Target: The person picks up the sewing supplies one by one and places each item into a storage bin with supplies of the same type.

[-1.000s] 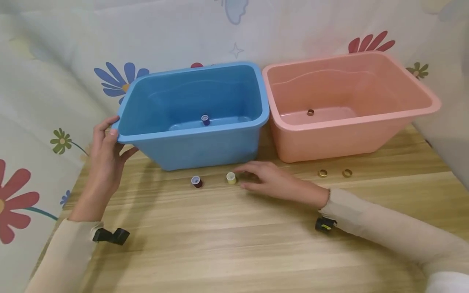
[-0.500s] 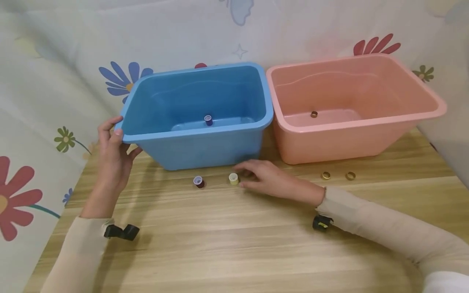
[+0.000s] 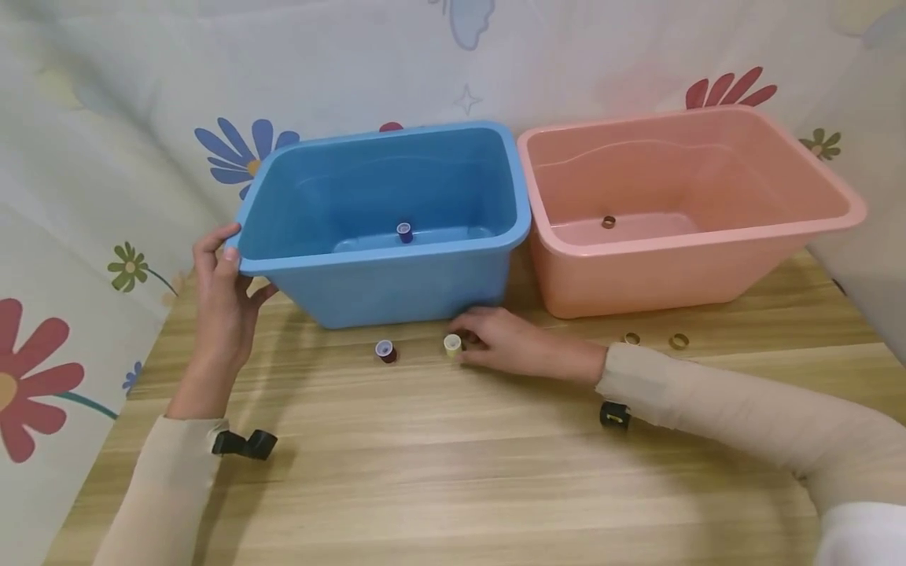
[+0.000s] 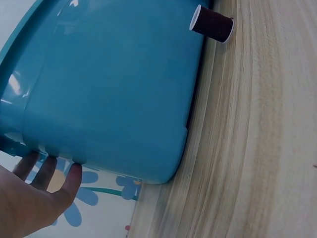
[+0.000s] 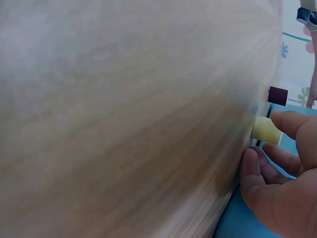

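My left hand [image 3: 226,314] grips the left rim of a blue tub [image 3: 396,287], thumb on the rim; the left wrist view shows several fingers [image 4: 72,183] against its side. My right hand [image 3: 520,343] reaches around a small yellow thread spool [image 3: 452,346] standing on the table. In the right wrist view the thumb overlaps the edge of the yellow spool [image 5: 266,130], with a gap to the other fingers. A dark maroon thread spool [image 3: 386,351] stands to its left. One purple spool [image 3: 404,232] is inside the blue tub.
A pink tub [image 3: 644,279] stands right of the blue one, with a gold ring [image 3: 609,222] inside. Two more rings, one [image 3: 631,338] partly behind the right sleeve and one [image 3: 679,341] farther right, lie on the wooden table [image 3: 425,472]. A flower-print cloth [image 3: 368,63] hangs behind.
The right hand has moved slightly left, its thumb and fingers drawing closer around the yellow spool. My left hand stays on the tub's rim. The whole head view has shifted a little.
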{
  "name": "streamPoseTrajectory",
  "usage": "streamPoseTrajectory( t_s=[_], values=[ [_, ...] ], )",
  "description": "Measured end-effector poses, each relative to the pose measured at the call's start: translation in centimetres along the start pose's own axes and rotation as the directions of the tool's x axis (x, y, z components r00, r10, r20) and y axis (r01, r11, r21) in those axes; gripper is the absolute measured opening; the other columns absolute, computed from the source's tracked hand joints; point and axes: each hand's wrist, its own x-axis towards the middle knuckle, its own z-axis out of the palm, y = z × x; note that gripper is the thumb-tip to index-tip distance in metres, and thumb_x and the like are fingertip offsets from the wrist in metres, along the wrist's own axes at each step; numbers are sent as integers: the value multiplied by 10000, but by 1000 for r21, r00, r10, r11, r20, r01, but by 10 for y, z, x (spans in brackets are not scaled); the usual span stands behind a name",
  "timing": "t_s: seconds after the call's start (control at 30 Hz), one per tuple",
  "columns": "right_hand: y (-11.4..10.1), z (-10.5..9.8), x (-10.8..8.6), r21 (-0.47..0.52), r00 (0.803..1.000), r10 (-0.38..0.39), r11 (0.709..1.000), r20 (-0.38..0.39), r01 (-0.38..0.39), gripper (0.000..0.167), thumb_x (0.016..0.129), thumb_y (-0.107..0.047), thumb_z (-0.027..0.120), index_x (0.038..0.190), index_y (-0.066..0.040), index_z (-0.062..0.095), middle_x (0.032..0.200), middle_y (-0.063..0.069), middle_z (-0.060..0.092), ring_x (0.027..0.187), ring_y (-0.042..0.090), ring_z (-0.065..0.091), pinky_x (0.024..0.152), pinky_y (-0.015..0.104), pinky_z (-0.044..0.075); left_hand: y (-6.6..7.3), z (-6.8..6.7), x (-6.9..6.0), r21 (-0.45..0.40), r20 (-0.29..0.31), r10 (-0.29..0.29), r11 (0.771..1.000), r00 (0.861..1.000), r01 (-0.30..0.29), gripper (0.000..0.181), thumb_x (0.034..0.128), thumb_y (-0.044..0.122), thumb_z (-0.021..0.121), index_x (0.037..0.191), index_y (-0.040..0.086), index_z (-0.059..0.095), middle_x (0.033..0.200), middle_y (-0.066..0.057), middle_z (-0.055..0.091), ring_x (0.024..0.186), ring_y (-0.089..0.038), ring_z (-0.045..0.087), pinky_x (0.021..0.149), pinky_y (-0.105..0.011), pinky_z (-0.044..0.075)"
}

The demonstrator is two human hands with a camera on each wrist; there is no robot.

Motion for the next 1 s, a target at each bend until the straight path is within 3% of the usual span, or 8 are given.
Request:
streamPoseTrajectory(
  t_s=[0.27,0.47,0.77,1.0],
  values=[
    [-3,4,3,-47,999,-22,999,-36,20,231,919,-169,754,1120,-69,705,985,48,623,869,155,558,761,261,489,-1,-3,0,6,8,-2,1000,1000,2,482,961,362,626,1397,235,465,1501,-82,396,1352,-361,434,961,-518,408],
    [-4,-2,3,-28,997,-50,998,-55,49,185,921,-148,746,1086,-73,714,964,31,655,855,139,589,761,254,512,-1,-4,-1,23,14,-6,1000,1000,6,485,966,360,619,1409,241,462,1505,-78,394,1347,-358,435,971,-523,415],
    [-10,-13,-1,-31,998,-69,997,-1,69,189,964,-196,711,1126,-99,699,914,-48,671,810,118,587,762,251,512,-1,-6,-5,8,-29,-12,1000,1000,12,482,962,359,626,1402,230,475,1466,-81,435,1299,-332,475,920,-491,433],
    [-19,-31,-9,-40,998,-59,997,6,59,206,960,-227,722,1147,-139,716,952,-84,710,812,76,626,782,238,542,0,-3,0,18,12,-15,1000,1000,14,511,967,368,627,1425,233,446,1496,-70,408,1343,-339,446,961,-519,409]
  ],
)
